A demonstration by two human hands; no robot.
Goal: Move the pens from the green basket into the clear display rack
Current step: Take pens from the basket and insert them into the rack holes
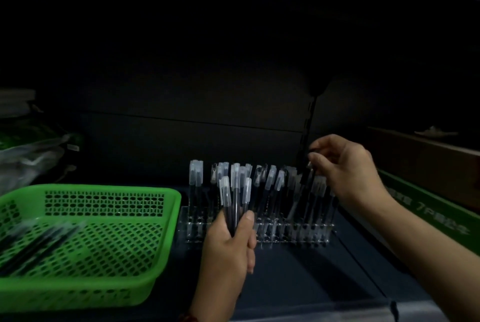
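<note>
Head cam view is pretty dark, mostly a black shelf back wall (181,88) over a dark blue shelf (298,277). Right arm comes in from the lower right, wrist bent, right hand (348,168) up above the right end of the rack (259,225), fingertips pinched on a single pen (307,173) that's tilted among the ones already standing there. Left hand (228,246) is just in front of the rack, fist wrapped round a bunch of pens (235,199) held upright, clear caps on top. Green basket (109,285) sits left of the rack, just beside it, with more pens (36,243) lying blurry in its left side. Plastic bags (33,155) piled at far left, a green box (426,212) off to the right.
</note>
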